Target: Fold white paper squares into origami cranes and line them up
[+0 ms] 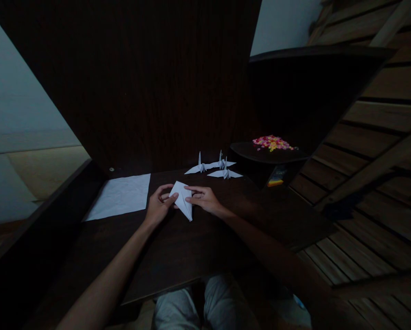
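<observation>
A piece of white paper folded into a kite shape point(182, 198) is held between both hands above the dark desk, its narrow point toward me. My left hand point(159, 204) pinches its left edge, thumb on top and fingers beneath. On the opposite edge, my right hand point(205, 200) grips it with the thumb and index finger on its face. Three folded white paper cranes stand behind the hands: a left crane point(201, 168), a rear crane point(222, 163) and a front crane point(226, 173). Left of my hands lies a white sheet point(121, 197), flat on the desk.
Small pink, yellow and red pieces point(272, 142) are heaped on a rounded side shelf point(270, 154). Beneath it is an item with a yellow and orange edge point(276, 182). A dark upright panel point(150, 91) backs the desk point(178, 252); wooden slats point(380, 146) stand at the right.
</observation>
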Demonstrator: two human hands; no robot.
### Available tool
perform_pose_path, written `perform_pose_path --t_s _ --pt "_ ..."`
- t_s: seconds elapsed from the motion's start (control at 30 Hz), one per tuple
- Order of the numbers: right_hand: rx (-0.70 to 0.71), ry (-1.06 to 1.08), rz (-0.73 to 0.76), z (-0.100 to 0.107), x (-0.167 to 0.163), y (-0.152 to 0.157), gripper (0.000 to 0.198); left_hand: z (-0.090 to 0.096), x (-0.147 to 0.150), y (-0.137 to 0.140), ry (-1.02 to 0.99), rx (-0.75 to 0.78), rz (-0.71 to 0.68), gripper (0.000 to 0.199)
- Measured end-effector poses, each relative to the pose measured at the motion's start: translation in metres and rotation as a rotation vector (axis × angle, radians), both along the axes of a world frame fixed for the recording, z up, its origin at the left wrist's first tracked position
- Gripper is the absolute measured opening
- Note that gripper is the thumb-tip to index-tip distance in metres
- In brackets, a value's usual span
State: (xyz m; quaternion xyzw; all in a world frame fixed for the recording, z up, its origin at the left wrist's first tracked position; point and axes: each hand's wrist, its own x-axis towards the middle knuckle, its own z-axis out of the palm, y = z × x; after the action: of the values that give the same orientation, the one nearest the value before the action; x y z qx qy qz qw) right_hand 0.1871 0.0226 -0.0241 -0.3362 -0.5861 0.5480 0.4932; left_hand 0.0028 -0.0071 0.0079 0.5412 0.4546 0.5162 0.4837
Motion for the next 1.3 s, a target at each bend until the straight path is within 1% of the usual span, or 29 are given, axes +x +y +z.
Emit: perform_pose_path --t_s 0.17,0.27,0.33,0.4,0.5,0.67,0.8,0.93,1.1,1.3 --pt "0.055 -0.011 -0.023 -0.0013 0.0019 0.0011 0.049 0.0011 0.0017 -0.0012 -0.025 -0.051 -0.039 0.063" --pt "0.071 -0.031 0.000 -0.0013 0.0027 0.0012 0.048 0.0007 0.0026 -0.0021 -0.020 -0.070 -0.063 0.065" --pt "0.066 -0.040 0.028 -0.0009 0.0024 0.0007 0.049 0.0000 0.0024 -0.0023 -0.009 -0.069 -0.077 0.062" --pt "0.059 -0.042 0.053 -0.0003 0.0016 -0.0003 0.050 -0.0010 0.0015 -0.0019 0.003 -0.065 -0.082 0.055" --pt "0.055 -0.045 0.092 0.0008 -0.0001 -0.0027 0.056 -0.0022 0.0001 -0.0008 0.005 -0.043 -0.043 0.046" --pt "0.046 -0.039 0.150 0.0021 -0.0016 -0.0071 0.073 -0.0007 0.0003 -0.0006 -0.021 0.007 0.058 0.046" --pt "0.070 -0.036 0.127 0.0021 -0.0009 -0.0073 0.073 0.0000 0.0017 0.0002 -0.024 -0.007 0.108 0.046" --pt "0.088 -0.041 0.105 0.0027 -0.0003 -0.0067 0.069 -0.0011 0.0016 0.0015 -0.025 -0.038 0.109 0.043" --pt "0.109 -0.043 0.098 0.0032 -0.0010 -0.0070 0.066 -0.0009 0.0017 0.0022 -0.040 -0.034 0.132 0.043" --pt "0.103 -0.062 0.162 0.0021 -0.0007 -0.0071 0.074 -0.0005 0.0021 0.0024 -0.069 -0.017 0.204 0.043"
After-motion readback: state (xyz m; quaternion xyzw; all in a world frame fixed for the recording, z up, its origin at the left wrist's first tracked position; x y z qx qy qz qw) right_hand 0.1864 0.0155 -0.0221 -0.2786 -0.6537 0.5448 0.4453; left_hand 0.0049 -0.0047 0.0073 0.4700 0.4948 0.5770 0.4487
